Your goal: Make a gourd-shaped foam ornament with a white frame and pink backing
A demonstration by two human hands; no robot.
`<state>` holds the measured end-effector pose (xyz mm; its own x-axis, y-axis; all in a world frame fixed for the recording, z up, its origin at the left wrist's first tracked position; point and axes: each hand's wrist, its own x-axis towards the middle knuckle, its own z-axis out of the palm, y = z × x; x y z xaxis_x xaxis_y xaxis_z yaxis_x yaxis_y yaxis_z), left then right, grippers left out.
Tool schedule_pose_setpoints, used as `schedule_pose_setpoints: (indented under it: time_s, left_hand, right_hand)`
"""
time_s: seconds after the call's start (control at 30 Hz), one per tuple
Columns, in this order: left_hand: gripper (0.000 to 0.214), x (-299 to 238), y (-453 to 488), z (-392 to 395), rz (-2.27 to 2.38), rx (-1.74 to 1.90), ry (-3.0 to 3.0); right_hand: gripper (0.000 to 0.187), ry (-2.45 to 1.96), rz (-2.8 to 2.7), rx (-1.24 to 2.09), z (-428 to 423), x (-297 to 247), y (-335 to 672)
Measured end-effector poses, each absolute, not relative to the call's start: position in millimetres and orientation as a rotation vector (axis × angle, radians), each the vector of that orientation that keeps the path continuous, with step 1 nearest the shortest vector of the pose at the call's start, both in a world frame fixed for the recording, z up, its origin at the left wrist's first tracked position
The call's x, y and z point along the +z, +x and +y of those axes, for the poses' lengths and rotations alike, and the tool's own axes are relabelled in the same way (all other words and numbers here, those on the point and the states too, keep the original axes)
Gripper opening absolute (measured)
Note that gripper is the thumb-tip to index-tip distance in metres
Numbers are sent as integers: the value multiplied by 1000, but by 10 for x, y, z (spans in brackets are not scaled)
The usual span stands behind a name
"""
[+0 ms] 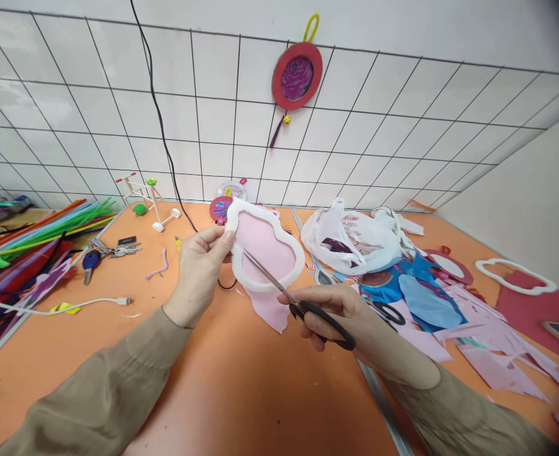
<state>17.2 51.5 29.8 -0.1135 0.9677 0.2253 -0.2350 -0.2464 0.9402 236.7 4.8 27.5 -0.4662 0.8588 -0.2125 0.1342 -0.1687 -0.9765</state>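
Note:
My left hand (pixel 208 259) pinches the upper left edge of a white scalloped frame (pixel 295 253), holding it above the table. Pink fabric (pixel 265 244) fills the frame's opening, and a loose flap of it hangs below the lower rim. In my right hand (pixel 331 313) is a pair of scissors with black handles (pixel 329 326). Their blades look closed and lie across the front of the frame, tips pointing up and left toward my left fingers. Whether the blades touch the fabric I cannot tell.
An orange table (pixel 241 392) spreads beneath. Pipe cleaners (pixel 46 234), keys (pixel 92 259) and a white cable (pixel 89 304) lie left. A white plastic bag (pixel 355 231), pink scraps (pixel 493 342) and another white frame (pixel 517 269) sit right. A round red ornament (pixel 279 76) hangs on the wire grid.

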Motion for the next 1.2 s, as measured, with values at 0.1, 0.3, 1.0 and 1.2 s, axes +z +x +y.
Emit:
schedule_pose_setpoints:
  time_s: [0.1, 0.3, 1.0, 1.2]
  left_hand:
    - [21, 292, 169, 514, 959, 1557, 1157]
    - [21, 284, 166, 515, 973, 1560, 1163]
    - [18, 296, 194, 451, 1046, 1641, 1397]
    - [21, 317, 202, 433, 1064, 1633, 1407]
  right_hand:
    - [54, -1174, -1530, 1703, 46, 313, 2347]
    - [49, -1130, -1475, 1750, 38, 356, 2290]
    - [46, -1156, -1484, 1690, -1, 303, 2291]
    - [46, -1138, -1469, 1645, 1, 197, 2304]
